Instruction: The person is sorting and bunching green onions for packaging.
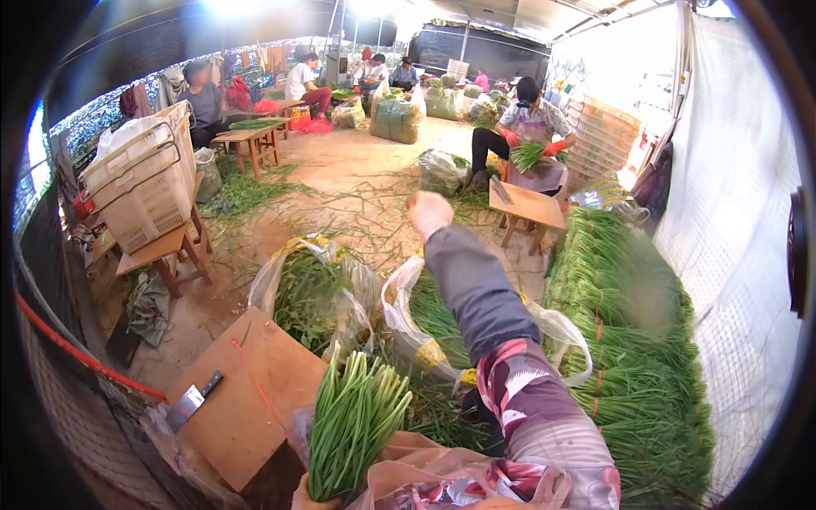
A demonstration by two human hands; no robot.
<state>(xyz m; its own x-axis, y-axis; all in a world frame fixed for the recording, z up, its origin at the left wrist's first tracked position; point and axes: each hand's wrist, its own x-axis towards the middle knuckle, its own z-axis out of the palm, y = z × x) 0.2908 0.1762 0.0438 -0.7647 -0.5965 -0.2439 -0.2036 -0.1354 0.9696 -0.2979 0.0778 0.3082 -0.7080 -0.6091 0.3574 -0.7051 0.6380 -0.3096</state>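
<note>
My left hand [316,500], mostly cut off by the lower edge, is closed round the base of a bunch of chives [355,425] that stands upright against my apron. Stretched far forward over the open bags is my right arm. At its end my right hand [429,214] looks closed; whatever it may hold cannot be made out. Left of the bunch is a wooden board [242,391] with a red string [255,378] across it. A knife [194,401] with a black handle lies on the board's left side.
Plastic bags of greens [314,285] stand before me. A long stack of bundled chives [608,340] lines the right side. Crates [144,183] rest on a bench at left. A co-worker [531,127] in red gloves sits ahead by a low table [527,204]; others sit farther back.
</note>
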